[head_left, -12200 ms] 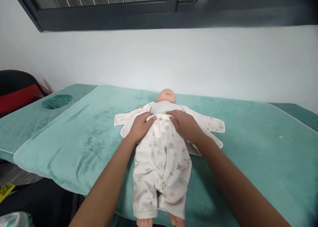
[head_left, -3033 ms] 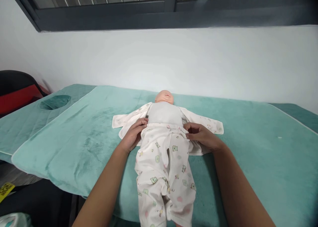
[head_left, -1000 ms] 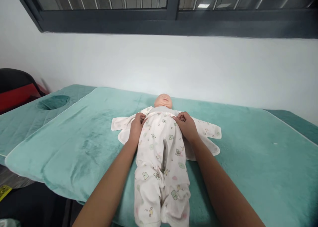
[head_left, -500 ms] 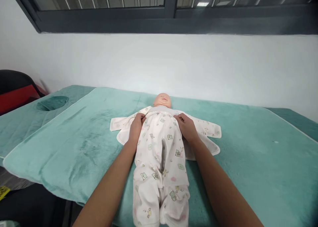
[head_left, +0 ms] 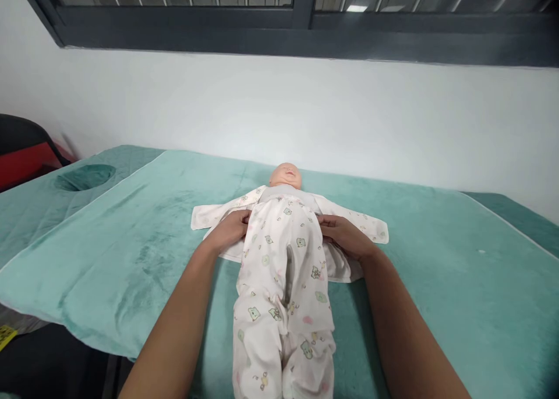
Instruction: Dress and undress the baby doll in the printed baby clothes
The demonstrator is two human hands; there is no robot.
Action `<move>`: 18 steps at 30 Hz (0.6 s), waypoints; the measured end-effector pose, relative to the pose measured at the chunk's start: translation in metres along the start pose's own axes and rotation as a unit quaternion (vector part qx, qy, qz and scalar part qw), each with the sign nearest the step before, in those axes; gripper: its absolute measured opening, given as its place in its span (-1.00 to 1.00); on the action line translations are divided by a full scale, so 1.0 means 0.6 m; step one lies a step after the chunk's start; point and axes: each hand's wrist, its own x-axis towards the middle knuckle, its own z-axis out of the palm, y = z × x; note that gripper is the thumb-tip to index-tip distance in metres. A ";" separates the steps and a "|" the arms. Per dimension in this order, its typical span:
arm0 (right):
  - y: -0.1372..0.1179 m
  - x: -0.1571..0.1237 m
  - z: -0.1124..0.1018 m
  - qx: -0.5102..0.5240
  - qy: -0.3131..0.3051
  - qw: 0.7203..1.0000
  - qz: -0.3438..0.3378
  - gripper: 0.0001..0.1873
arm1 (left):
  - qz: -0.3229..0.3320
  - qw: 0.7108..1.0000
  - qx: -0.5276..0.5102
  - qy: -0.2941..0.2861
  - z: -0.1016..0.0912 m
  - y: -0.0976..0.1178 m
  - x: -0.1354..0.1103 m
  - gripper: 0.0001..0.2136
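Observation:
A baby doll (head_left: 286, 176) lies on its back in the middle of the padded table, head toward the wall. White printed baby trousers (head_left: 283, 259) cover it from the chest down the legs. Beneath it a matching baby shirt (head_left: 367, 225) is spread open, both sleeves out to the sides. My left hand (head_left: 232, 229) touches the left side of the trousers, fingers loosely bent and fingertips partly hidden. At the opposite side, my right hand (head_left: 345, 236) lies over the shirt with fingers stretched toward the trousers, apart from one another.
A green plush cover (head_left: 131, 247) lies over the table, which has a round hole (head_left: 85, 177) at the left. Behind stands a white wall (head_left: 279, 108) beneath a dark window frame (head_left: 183, 32). A black and red chair (head_left: 26, 154) is at the far left.
Both hands have let go of the trousers' waist and moved outward and slightly down along the doll's sides. The doll and clothes lie nearly as before; the view shifted slightly.

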 end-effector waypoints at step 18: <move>-0.008 -0.008 0.009 0.110 -0.024 0.994 0.002 -0.73 | -0.092 0.965 -0.172 -0.176 0.005 -0.002 -0.013 -0.70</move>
